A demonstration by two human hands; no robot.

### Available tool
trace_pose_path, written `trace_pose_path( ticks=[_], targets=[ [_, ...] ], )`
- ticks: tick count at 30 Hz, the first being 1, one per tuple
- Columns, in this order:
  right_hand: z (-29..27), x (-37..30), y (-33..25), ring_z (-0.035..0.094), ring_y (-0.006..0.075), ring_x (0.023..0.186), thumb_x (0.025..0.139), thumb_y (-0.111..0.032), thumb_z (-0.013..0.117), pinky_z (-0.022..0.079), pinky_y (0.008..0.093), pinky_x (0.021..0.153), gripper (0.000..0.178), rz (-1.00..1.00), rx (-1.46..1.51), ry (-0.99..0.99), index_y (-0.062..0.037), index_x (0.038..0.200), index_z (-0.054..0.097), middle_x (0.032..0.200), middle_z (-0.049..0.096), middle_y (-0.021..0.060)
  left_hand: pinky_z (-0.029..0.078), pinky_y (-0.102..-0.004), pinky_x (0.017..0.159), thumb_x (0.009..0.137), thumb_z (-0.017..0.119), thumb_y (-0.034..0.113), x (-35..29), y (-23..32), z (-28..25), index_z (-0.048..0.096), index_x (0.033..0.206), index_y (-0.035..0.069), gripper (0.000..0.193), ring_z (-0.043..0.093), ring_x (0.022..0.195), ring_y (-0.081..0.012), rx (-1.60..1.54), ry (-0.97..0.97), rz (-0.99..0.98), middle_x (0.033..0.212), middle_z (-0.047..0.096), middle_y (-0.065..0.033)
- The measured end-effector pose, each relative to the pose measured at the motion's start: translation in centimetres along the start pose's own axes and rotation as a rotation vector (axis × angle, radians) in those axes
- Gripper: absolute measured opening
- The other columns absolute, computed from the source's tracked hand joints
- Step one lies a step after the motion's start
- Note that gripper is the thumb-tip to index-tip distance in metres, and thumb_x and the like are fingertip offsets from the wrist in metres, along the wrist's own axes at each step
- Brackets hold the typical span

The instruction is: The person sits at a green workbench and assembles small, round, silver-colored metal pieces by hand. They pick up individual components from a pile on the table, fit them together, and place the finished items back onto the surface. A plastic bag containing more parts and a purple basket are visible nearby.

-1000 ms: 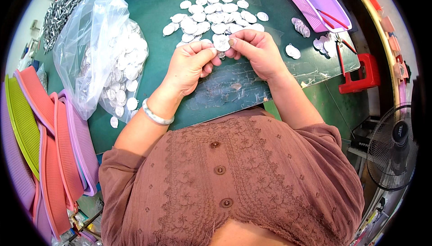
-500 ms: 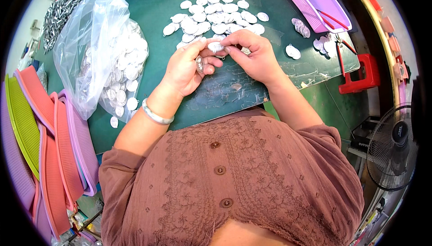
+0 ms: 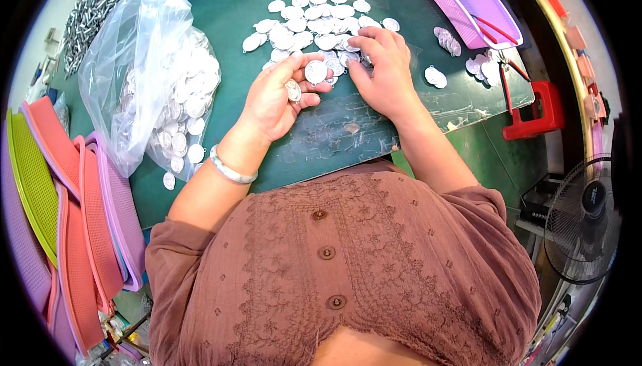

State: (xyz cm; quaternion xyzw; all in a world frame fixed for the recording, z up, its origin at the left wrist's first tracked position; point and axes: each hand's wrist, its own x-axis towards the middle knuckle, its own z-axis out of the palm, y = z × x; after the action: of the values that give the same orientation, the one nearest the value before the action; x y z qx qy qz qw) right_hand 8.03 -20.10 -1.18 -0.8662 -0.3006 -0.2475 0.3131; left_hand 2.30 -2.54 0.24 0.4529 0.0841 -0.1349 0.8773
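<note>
My left hand (image 3: 275, 98) is turned palm up over the green table (image 3: 227, 11) and holds silver oval pendants (image 3: 314, 71) between thumb and fingers, with one more lying in the palm. My right hand (image 3: 379, 71) rests palm down beside it, fingertips on the near edge of the spread of loose silver pendants (image 3: 314, 21). A pale bangle (image 3: 229, 169) sits on my left wrist.
A clear plastic bag of pendants (image 3: 167, 92) lies at the left. Stacked pink, green and purple trays (image 3: 73, 212) stand at the far left. A purple tray (image 3: 461, 1), red-handled pliers (image 3: 505, 75), a red stool (image 3: 542, 108) and a fan (image 3: 588, 219) are at the right.
My left hand has turned palm up and drawn back toward me with pendants in it. My right hand has slid forward onto the pile's edge.
</note>
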Motion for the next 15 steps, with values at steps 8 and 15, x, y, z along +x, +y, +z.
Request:
trace_pose_path(
  ticks=[8,15],
  targets=[
    [-0.33,-0.01,-0.44,0.043,0.0257,0.101,0.063,-0.016,0.066,0.029,0.0405,0.087,0.031,0.023,-0.057,-0.087,-0.0082,0.092,0.058,0.1,0.051,0.0072,0.04,-0.02,0.05,0.086,0.047,0.02,-0.12,-0.03,-0.27,0.053,0.094,-0.002,0.024,0.052,0.063,-0.0126,0.041,0.04,-0.007,0.065,0.049,-0.002],
    [-0.19,0.01,-0.23,0.042,0.0262,0.101,0.064,-0.017,0.067,0.03,0.0403,0.087,0.033,0.022,0.046,-0.099,-0.008,0.094,0.059,0.1,0.052,0.0061,0.036,-0.0186,0.046,0.084,0.048,0.01,-0.09,-0.15,-0.34,0.053,0.096,0.0,0.017,0.047,0.06,-0.0101,0.061,0.013,0.004,0.065,0.048,-0.0006]
  ],
)
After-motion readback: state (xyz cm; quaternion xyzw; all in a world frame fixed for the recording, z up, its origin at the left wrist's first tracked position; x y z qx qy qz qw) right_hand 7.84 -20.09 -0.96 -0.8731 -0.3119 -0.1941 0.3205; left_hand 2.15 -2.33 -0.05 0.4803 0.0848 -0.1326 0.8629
